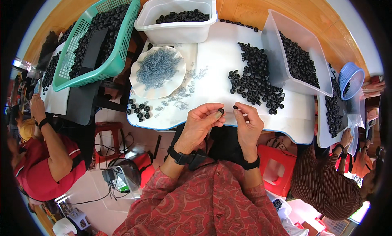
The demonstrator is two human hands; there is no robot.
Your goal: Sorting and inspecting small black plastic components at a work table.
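Observation:
Both my hands are raised at the front edge of the white table [220, 60]. My left hand [201, 123] is closed, its thumb and fingers pinching a small round black plastic piece [221, 111]. Close to its right, my right hand [248, 128] holds a smaller black plastic piece [235, 107] between thumb and fingertips. The two pieces are apart. Beyond my right hand lies a loose pile of black plastic pieces [257, 74]. A scalloped white plate [136, 87] holds many small metal springs [157, 68], with more springs [179, 98] scattered beside it.
Several black pieces [139, 110] lie at the table's left corner. Behind stand a white tub [175, 32] and a translucent bin [275, 52], both with black pieces. A green basket [118, 60] is at left. People work at left [53, 162] and right [326, 187]. A red stool [277, 170] stands below.

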